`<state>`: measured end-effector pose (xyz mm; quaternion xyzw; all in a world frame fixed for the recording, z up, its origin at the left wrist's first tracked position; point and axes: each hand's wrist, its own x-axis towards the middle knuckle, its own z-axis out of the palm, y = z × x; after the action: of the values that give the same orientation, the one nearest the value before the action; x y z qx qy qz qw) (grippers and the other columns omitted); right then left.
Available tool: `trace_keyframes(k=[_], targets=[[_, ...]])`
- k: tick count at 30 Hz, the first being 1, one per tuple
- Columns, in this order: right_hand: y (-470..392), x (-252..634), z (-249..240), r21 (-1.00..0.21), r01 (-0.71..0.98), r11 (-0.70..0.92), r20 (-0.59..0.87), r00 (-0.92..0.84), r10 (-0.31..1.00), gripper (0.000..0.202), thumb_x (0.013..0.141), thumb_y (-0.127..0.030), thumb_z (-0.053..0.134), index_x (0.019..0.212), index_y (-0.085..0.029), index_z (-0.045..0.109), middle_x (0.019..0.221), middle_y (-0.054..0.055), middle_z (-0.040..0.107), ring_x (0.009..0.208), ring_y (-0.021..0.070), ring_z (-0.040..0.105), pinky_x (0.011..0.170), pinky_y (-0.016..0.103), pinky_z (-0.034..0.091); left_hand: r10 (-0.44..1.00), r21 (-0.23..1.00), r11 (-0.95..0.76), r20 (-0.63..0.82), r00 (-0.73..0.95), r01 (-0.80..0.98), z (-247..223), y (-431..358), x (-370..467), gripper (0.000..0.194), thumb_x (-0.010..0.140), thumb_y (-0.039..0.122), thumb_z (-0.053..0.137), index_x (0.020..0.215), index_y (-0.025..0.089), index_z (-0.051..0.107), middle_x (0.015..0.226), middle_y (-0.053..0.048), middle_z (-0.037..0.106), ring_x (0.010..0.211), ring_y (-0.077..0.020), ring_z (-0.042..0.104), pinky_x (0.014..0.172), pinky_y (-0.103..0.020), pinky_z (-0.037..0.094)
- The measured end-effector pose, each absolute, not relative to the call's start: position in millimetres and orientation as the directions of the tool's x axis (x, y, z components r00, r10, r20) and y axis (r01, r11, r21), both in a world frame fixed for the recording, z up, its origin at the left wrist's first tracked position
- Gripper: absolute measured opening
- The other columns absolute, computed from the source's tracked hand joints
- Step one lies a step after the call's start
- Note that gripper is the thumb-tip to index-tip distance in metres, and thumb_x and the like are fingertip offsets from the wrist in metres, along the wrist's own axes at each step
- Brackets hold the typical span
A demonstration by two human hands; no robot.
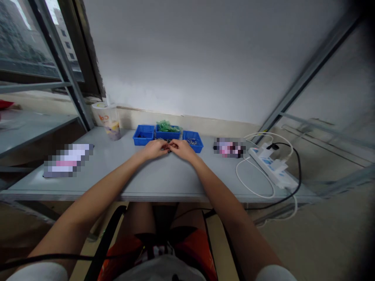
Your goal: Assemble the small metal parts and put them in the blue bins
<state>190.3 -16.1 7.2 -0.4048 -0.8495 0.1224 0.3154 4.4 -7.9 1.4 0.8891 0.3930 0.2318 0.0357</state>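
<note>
Blue bins [167, 135], one heaped with green pieces [165, 126], sit on the grey desk [164, 177] just beyond the left hand [156, 149] and right hand [182, 148]. Both curl inward, fingertips close together; I cannot tell what, if anything, they pinch.

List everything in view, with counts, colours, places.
Blue bins: at least three, blue, desk's back middle
Green pieces: several, green, back middle bin
Metal pieces: several, silvery, right bin
Lidded cup: one, clear, back left
Blurred items: two, pale and pink, desk's left and right
Power strip: one, white, desk's right
Cables: several, white and black, around strip
Desks: two, grey, centre and far left
Red item: one, red, far left
Window: one, dark-framed, upper left
Wall: one, pale, behind desk
Metal posts: two, grey, flanking desk
Chair: one, black arms, before desk
Shorts: one, orange, lap
Left hand: one, bare, before bins
Right hand: one, bare, beside left
</note>
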Motion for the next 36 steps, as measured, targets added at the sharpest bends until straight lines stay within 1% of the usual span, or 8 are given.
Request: trace_keyframes(k=[7, 13, 17, 23, 26, 29, 33, 36], targets=[[-6.2, 201.8, 4.8, -0.52, 0.6, 0.608, 0.399, -0.458, 0.794, 0.018, 0.086, -0.028, 0.054, 0.09, -0.016, 0.067, 0.076, 0.002, 0.067, 0.066, 0.0106, 0.055, 0.064, 0.021, 0.037, 0.721, 0.271, -0.676, 0.439, 0.537, 0.686, 1.4, -3.1, -1.6, 0.02, 0.085, 0.033, 0.051, 0.09, 0.018, 0.063, 0.087, -0.005, 0.066, 0.079, -0.0177, 0.059, 0.067, -0.026, 0.041], [-6.3, 202.1, 3.5, -0.467, 0.617, 0.633, 0.362, -0.52, 0.774, 0.016, 0.086, -0.021, 0.053, 0.09, -0.016, 0.067, 0.074, 0.001, 0.064, 0.066, 0.0101, 0.053, 0.064, 0.021, 0.035, 0.716, 0.223, -0.676, 0.426, 0.554, 0.702, 0.0, -0.6, -4.7, 0.018, 0.085, 0.032, 0.051, 0.089, 0.018, 0.061, 0.088, -0.005, 0.065, 0.079, -0.018, 0.058, 0.068, -0.027, 0.042], [-6.8, 202.2, 4.3, -0.46, 0.639, 0.616, 0.377, -0.487, 0.788, 0.018, 0.087, -0.024, 0.051, 0.093, -0.016, 0.066, 0.072, 0.001, 0.064, 0.064, 0.0102, 0.053, 0.063, 0.021, 0.035, 0.712, 0.182, -0.664, 0.45, 0.539, 0.726, 3.1, -0.1, -6.5, 0.021, 0.086, 0.034, 0.048, 0.091, 0.019, 0.061, 0.088, -0.005, 0.065, 0.082, -0.0189, 0.059, 0.069, -0.027, 0.043], [-5.9, 205.6, 2.7, -0.402, 0.713, 0.574, 0.313, -0.482, 0.818, 0.018, 0.088, -0.023, 0.052, 0.096, -0.017, 0.067, 0.082, 0.004, 0.068, 0.073, 0.0127, 0.058, 0.068, 0.022, 0.038, 0.809, 0.17, -0.385, 0.534, 0.244, 0.907, 8.4, 13.1, -36.0, 0.023, 0.087, 0.033, 0.048, 0.092, 0.017, 0.063, 0.093, -0.011, 0.067, 0.089, -0.0232, 0.06, 0.074, -0.03, 0.045], [-4.0, 205.3, -0.1, -0.374, 0.744, 0.553, 0.253, -0.492, 0.833, 0.017, 0.087, -0.022, 0.054, 0.096, -0.018, 0.068, 0.087, 0.005, 0.068, 0.078, 0.0141, 0.059, 0.07, 0.022, 0.04, 0.86, 0.21, -0.229, 0.501, 0.097, 0.95, 8.3, 19.6, -51.3, 0.024, 0.086, 0.034, 0.048, 0.09, 0.016, 0.064, 0.09, -0.012, 0.067, 0.086, -0.0253, 0.061, 0.074, -0.032, 0.046], [-2.4, 204.8, -2.4, -0.336, 0.768, 0.545, 0.222, -0.498, 0.838, 0.017, 0.086, -0.022, 0.056, 0.097, -0.017, 0.068, 0.086, 0.005, 0.068, 0.078, 0.0144, 0.059, 0.07, 0.023, 0.04, 0.889, 0.225, -0.135, 0.458, 0.017, 0.965, 7.9, 21.1, -56.4, 0.027, 0.087, 0.036, 0.048, 0.092, 0.016, 0.064, 0.089, -0.013, 0.067, 0.086, -0.0272, 0.062, 0.075, -0.034, 0.046], [-1.1, 204.8, -5.6, -0.302, 0.778, 0.55, 0.177, -0.522, 0.835, 0.018, 0.084, -0.021, 0.058, 0.098, -0.016, 0.068, 0.09, 0.006, 0.068, 0.08, 0.0145, 0.059, 0.072, 0.023, 0.041, 0.873, 0.2, -0.148, 0.487, 0.032, 0.969, 8.9, 19.0, -53.8, 0.03, 0.088, 0.036, 0.047, 0.099, 0.013, 0.063, 0.096, -0.016, 0.066, 0.095, -0.0289, 0.06, 0.082, -0.037, 0.045], [-0.9, 204.5, -7.7, -0.299, 0.778, 0.553, 0.14, -0.538, 0.831, 0.018, 0.084, -0.019, 0.058, 0.098, -0.016, 0.069, 0.094, 0.007, 0.069, 0.084, 0.0152, 0.061, 0.075, 0.024, 0.042, 0.824, 0.138, -0.298, 0.536, 0.182, 0.945, 10.6, 16.8, -47.9, 0.03, 0.089, 0.034, 0.046, 0.104, 0.013, 0.062, 0.102, -0.015, 0.064, 0.1, -0.0267, 0.057, 0.088, -0.036, 0.044]])
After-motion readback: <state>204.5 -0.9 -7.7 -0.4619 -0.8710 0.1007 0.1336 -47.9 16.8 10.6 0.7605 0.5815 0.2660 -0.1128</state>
